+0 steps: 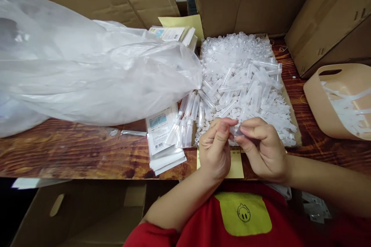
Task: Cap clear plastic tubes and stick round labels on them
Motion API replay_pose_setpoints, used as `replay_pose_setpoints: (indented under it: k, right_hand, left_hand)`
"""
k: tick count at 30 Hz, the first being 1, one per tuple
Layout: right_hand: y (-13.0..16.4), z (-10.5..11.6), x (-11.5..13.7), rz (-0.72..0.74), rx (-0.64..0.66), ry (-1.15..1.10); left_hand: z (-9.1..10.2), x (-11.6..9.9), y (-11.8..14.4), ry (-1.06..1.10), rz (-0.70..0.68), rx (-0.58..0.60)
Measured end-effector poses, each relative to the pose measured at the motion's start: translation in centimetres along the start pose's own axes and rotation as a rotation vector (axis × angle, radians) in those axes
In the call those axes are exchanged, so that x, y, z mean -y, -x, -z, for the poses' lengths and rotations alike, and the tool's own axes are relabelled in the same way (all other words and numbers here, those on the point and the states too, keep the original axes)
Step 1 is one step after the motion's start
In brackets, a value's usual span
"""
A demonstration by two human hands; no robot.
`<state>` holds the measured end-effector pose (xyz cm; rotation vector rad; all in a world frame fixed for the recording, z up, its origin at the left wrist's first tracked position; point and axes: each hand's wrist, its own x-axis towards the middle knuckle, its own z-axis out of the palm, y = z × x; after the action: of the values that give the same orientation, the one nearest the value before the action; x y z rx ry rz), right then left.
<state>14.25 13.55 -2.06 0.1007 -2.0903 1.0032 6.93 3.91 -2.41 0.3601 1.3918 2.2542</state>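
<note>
Both hands meet at the near edge of a wide heap of clear plastic parts. A small clear plastic piece is pinched between them; its exact shape is partly hidden by the fingers. My left hand is closed, thumb on top, at the piece's left end. Thumb and fingertips of my right hand grip its right end. Just left of the heap lie several clear plastic tubes, partly on printed packets. Under the hands is a yellow sheet.
A large translucent plastic bag covers the left of the wooden table. At the right stands a beige basket with white plastic strips inside. Cardboard boxes wall off the back. Below the table edge sits an open carton.
</note>
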Motion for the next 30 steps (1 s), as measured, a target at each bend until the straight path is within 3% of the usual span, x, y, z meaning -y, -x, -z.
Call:
replay_pose_setpoints:
  k: [3, 5, 7, 9, 12, 14, 17, 20, 25, 30]
  right_hand:
    - [-1.3, -0.4, -0.1, 0.063, 0.027, 0.112]
    - [-3.1, 0.1, -0.4, 0.13, 0.172, 0.145]
    - [-5.7, 1.6, -1.5, 0.197, 0.384, 0.147]
    - [-8.7, 3.7, -3.7, 0.211, 0.492, 0.196]
    - [-12.9, 6.3, -8.8, 0.117, 0.35, 0.578]
    - [-14.7, 6.9, -12.2, 0.068, 0.469, 0.736]
    - [-15.9, 5.8, -15.2, -0.043, 0.644, 0.918]
    - [-16.4, 3.9, -15.7, -0.157, 0.773, 1.041]
    - [-17.1, 1.6, -15.7, -0.275, 0.818, 1.126]
    - [-17.8, 0.2, -16.0, -0.357, 0.796, 1.186]
  left_hand:
    - [0.0, -0.3, -0.6, 0.034, 0.033, 0.102]
    - [0.3, -0.8, -1.2, 0.097, 0.104, 0.144]
    - [0.8, -1.4, -1.9, 0.162, 0.172, 0.104]
    - [1.5, -2.1, -2.5, 0.186, 0.23, 0.055]
    - [2.6, -2.6, -2.9, 0.119, 0.249, 0.094]
    - [3.2, -2.4, -2.8, 0.032, 0.192, 0.135]
    - [3.9, -1.6, -2.6, -0.106, 0.104, 0.144]
    - [4.4, -0.8, -2.5, -0.187, 0.055, 0.162]
    - [4.4, -0.1, -2.3, -0.175, -0.019, 0.128]
    - [4.0, -0.3, -2.1, -0.212, 0.0, 0.173]
